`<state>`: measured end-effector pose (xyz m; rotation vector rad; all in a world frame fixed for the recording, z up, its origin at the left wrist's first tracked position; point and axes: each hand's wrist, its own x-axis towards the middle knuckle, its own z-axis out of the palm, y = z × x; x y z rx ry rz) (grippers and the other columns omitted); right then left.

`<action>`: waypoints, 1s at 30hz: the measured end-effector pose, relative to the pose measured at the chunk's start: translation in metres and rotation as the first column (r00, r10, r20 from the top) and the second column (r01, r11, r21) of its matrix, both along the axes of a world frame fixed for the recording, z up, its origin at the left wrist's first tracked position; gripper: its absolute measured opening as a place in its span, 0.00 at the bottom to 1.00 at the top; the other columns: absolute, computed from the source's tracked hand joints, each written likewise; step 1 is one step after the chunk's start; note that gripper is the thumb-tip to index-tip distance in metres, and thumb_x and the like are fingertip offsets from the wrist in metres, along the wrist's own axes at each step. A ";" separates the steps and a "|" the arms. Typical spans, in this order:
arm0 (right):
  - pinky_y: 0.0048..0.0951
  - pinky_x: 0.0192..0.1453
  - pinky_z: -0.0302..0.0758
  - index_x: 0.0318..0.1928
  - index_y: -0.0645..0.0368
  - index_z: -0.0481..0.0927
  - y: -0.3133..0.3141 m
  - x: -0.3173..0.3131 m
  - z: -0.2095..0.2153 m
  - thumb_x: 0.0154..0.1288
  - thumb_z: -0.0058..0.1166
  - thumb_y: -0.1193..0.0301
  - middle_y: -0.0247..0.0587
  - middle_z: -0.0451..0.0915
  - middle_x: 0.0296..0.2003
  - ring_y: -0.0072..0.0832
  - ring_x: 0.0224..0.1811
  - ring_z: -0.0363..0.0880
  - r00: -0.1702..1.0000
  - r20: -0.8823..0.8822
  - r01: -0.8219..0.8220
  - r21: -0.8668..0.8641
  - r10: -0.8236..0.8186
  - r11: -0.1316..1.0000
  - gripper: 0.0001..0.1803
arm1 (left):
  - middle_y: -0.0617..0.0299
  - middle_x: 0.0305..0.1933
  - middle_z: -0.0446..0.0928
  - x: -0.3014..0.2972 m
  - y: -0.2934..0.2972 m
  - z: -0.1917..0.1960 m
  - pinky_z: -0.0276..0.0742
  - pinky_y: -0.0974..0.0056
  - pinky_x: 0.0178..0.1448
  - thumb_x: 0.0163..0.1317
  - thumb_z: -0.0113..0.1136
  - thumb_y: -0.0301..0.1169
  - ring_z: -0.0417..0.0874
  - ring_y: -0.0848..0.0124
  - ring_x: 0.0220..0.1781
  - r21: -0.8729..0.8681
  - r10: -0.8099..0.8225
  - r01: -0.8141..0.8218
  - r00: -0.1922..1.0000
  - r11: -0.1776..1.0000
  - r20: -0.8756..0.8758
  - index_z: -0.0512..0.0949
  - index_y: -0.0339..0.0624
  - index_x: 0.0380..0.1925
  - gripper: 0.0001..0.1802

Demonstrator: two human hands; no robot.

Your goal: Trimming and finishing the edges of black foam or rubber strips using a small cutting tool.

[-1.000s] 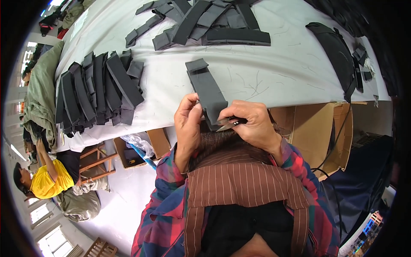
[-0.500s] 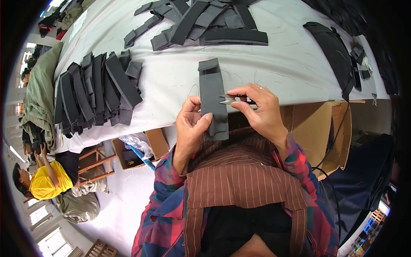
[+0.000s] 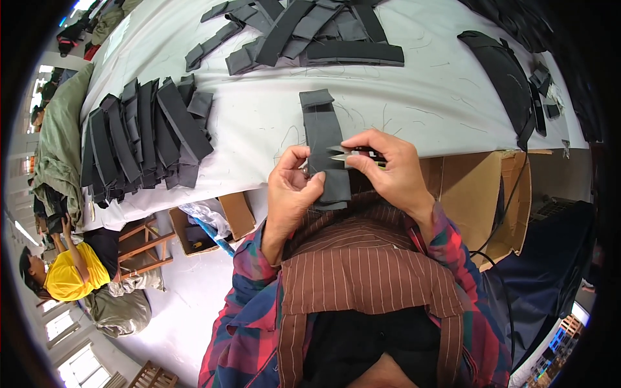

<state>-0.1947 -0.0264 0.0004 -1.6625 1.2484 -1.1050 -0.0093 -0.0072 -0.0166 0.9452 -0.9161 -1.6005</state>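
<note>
The grey fabric strip (image 3: 325, 149) hangs off the near edge of the white table (image 3: 259, 116) — keep it taut so the small snips (image 3: 354, 155) cut cleanly. Your left hand (image 3: 291, 194) pinches the strip's lower end; your right hand (image 3: 388, 169) curls over, gripping the snips against the strip's right edge.

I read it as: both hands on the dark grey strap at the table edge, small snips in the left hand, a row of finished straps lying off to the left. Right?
Not quite: the small snips are in the right hand, not the left. The head view shows the left hand only pinching the dark grey strap. The rest stands: the row of straps lies to the left on the table.
</note>
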 end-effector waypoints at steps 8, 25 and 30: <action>0.32 0.32 0.71 0.32 0.54 0.80 -0.006 0.012 -0.003 0.53 0.62 0.68 0.35 0.81 0.27 0.35 0.27 0.78 0.984 -0.176 -0.024 -0.198 -0.011 0.980 0.06 | 0.63 0.42 0.74 -0.001 -0.001 0.001 0.75 0.75 0.44 0.57 0.54 0.13 0.76 0.81 0.41 0.018 -0.052 0.052 0.998 0.999 0.037 0.69 0.33 0.46 0.16; 0.31 0.30 0.70 0.31 0.54 0.81 -0.005 0.010 0.005 0.48 0.65 0.69 0.35 0.80 0.25 0.34 0.25 0.76 0.998 -0.002 -0.066 -0.020 0.066 0.998 0.09 | 0.66 0.37 0.74 -0.004 -0.005 0.002 0.75 0.76 0.41 0.56 0.59 0.15 0.76 0.82 0.38 0.027 -0.069 0.067 0.995 0.997 0.067 0.69 0.33 0.45 0.17; 0.22 0.28 0.67 0.28 0.57 0.80 -0.001 0.010 0.001 0.47 0.64 0.74 0.37 0.75 0.20 0.25 0.21 0.71 0.963 -0.245 -0.121 -0.027 0.111 0.992 0.06 | 0.71 0.28 0.68 -0.004 -0.002 -0.004 0.65 0.77 0.31 0.50 0.64 0.18 0.67 0.85 0.30 -0.155 -0.017 0.101 0.883 0.983 0.469 0.70 0.35 0.41 0.18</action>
